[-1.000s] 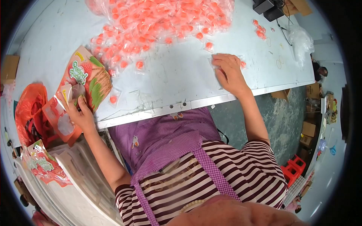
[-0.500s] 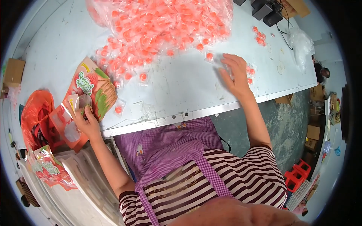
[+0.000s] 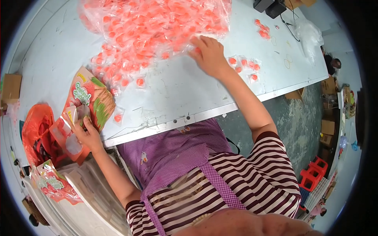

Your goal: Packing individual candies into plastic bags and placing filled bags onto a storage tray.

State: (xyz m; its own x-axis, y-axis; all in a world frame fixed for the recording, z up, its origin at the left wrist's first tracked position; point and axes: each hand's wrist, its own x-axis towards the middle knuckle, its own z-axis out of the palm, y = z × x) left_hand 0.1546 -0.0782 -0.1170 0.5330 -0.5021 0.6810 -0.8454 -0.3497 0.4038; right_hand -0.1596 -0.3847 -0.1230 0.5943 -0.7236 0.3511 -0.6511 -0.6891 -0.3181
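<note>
I see the candy pile (image 3: 153, 35) just ahead-left of the right hand (image 3: 209, 57), grip unclear; the left hand (image 3: 88, 134) holds printed pouches (image 3: 84, 94).

Surface (image 3: 173, 88), far right corner: black boxy devices (image 3: 274, 8), dark cable (image 3: 290, 31) trailing; crumpled clear plastic bag (image 3: 309, 37) nearby. Left: red plastic bag (image 3: 34, 124), crumpled; brown cardboard box (image 3: 12, 87) farther off. Right, beyond edge: mottled grey-green floor (image 3: 291, 118), cardboard cartons (image 3: 327, 127), red plastic stools (image 3: 308, 177).
</note>
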